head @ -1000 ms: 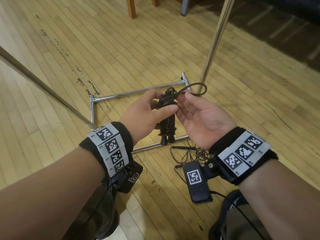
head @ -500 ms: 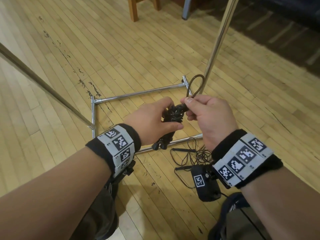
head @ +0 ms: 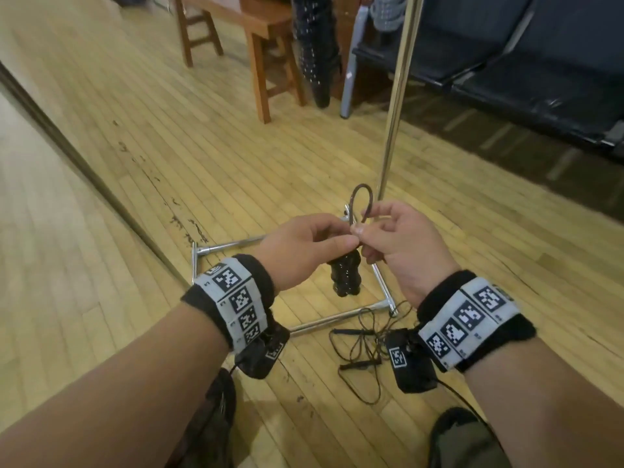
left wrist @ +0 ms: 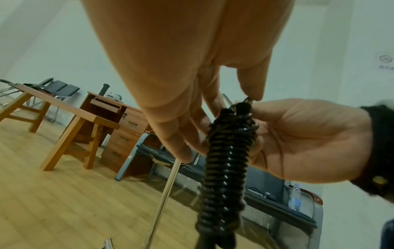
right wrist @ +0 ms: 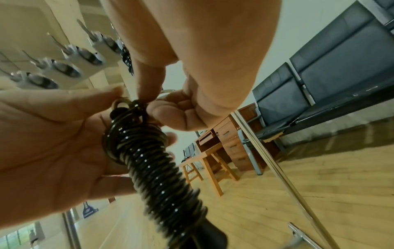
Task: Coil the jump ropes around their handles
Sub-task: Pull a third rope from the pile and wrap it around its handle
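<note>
A black jump rope (head: 344, 276) is wound in tight turns round its paired handles and hangs upright between my hands; it also fills the left wrist view (left wrist: 226, 160) and the right wrist view (right wrist: 153, 161). My left hand (head: 337, 238) (left wrist: 219, 126) pinches the top of the bundle, thumb on its top end. My right hand (head: 363, 228) (right wrist: 153, 99) pinches the rope's last loose loop (head: 352, 204), which stands up above the bundle. A second, uncoiled jump rope (head: 364, 346) lies tangled on the wooden floor below my right wrist.
A chrome rack base (head: 236, 246) lies on the floor under my hands, and its upright pole (head: 393, 113) rises just behind them. Wooden stools and a table (head: 263, 35) stand farther back. Black bench seats (head: 506, 62) line the right side.
My right hand went from lying open under the loop to pinching it and drawing it upward. Both hands rose, and the bundle now hangs upright beneath them.
</note>
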{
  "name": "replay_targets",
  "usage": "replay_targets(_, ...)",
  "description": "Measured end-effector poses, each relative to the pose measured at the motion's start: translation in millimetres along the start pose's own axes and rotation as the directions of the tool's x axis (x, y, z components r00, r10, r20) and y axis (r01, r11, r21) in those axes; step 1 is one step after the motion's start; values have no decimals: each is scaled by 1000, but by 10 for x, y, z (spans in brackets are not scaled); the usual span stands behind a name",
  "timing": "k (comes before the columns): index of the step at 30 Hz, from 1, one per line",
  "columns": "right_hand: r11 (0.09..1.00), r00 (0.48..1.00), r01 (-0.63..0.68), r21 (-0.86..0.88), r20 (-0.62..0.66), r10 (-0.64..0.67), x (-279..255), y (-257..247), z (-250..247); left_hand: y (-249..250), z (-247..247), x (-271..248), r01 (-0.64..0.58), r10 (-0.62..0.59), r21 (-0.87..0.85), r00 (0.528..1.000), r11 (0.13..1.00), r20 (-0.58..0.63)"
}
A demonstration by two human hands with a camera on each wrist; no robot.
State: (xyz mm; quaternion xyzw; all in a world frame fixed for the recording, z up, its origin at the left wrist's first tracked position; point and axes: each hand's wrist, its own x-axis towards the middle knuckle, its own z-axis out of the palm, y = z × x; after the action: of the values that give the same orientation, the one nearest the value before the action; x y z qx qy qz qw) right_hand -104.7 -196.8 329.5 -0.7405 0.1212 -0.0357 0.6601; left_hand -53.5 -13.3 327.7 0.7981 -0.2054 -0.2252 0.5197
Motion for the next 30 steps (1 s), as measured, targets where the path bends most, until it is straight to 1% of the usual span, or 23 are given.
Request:
replay_targets(3,997,998,68,-24,17,-68,-137,-404,22,401,-201,-174,-35,33,-33,999,999,-39)
replay_targets(7,981,983,178,-82,56,-174,-282,-1081,90,939,-524,-385,-68,53,-86,986,994,-159)
replay_targets(9,965,971,233,-121,84,-224,-320,-1421,151,1200,-682,-476,-122,109,-57,974,991,-197)
replay_targets(11,945,955,292,-145,101,-279,-345,-1719,222,1443,-846,-580,-180,172,-23,964,983,-205)
replay_targets(15,899,919,394,-191,59,-390,-334,-2218,359,1785,-1205,-688,-250,249,27,932,968,-264)
replay_targets(19,884,901,429,-189,13,-434,-225,-2657,460,2024,-1507,-645,-316,289,-11,881,949,-375)
replay_targets(21,887,899,434,-161,7,-438,-153,-2824,498,2096,-1628,-568,-341,279,-70,857,938,-433)
replay_targets(23,896,900,435,-90,7,-436,-70,-2947,548,2135,-1737,-471,-341,233,-148,844,928,-483)
replay_targets(27,923,923,385,18,-28,-384,105,-3112,672,2173,-1915,-273,-345,145,-336,854,876,-499)
replay_targets(30,934,934,356,33,-55,-354,241,-3192,717,2225,-1984,-182,-332,89,-421,861,844,-501)
